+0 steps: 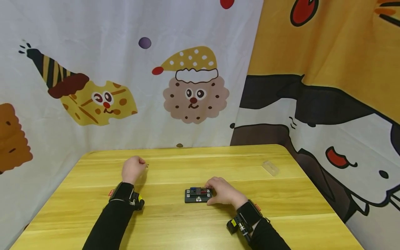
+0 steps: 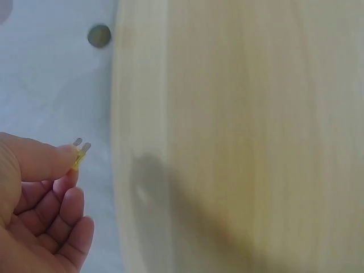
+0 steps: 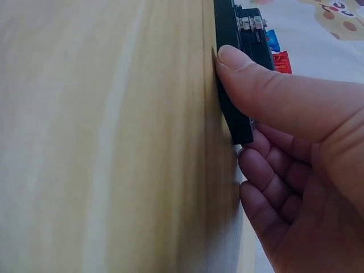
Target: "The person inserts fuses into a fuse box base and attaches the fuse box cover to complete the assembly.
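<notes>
Between thumb and index finger, my left hand pinches a small yellow blade fuse, held above the table toward the back left. Its two metal prongs point away from the fingertips in the left wrist view. My right hand grips the right end of a black fuse block, thumb on the near edge and fingers curled at the far side. The block lies flat on the table. A blue fuse and a red fuse stand in it, and metal terminals show on top. The fingers partly hide its right end.
A clear plastic cover lies on the wooden table at the back right. Behind the table hangs a printed curtain, close to its back edge. Each wrist wears a strapped camera.
</notes>
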`<state>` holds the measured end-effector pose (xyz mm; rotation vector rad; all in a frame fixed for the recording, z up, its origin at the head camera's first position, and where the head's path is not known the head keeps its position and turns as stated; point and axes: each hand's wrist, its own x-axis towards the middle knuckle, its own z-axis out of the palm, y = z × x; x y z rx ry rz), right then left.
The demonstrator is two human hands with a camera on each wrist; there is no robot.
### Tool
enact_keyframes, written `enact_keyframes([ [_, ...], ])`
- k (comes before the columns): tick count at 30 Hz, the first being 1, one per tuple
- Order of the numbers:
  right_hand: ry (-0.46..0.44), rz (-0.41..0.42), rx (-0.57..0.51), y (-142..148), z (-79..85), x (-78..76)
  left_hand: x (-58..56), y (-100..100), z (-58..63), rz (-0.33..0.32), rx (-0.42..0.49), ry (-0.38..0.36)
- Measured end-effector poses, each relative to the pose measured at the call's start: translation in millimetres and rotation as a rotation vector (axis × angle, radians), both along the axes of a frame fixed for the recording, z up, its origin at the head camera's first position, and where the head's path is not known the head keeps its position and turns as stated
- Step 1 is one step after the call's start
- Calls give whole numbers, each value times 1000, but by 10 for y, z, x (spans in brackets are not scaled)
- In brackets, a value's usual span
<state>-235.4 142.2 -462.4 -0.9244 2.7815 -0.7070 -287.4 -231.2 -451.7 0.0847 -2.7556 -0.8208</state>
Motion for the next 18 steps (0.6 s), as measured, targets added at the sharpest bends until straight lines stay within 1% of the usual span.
enact_keyframes([
  [4,0,0,-2,1,-10,-11,1,114,55,-50,7,60],
  [9,-3,-2,-6,-2,-8,-10,-2,241,81,-103,23,95],
  [14,-6,-4,-9,-4,-8,-2,46,383,104,-168,41,110],
  [18,1,-4,-5,-5,-20,-8,127,521,143,-225,35,116],
])
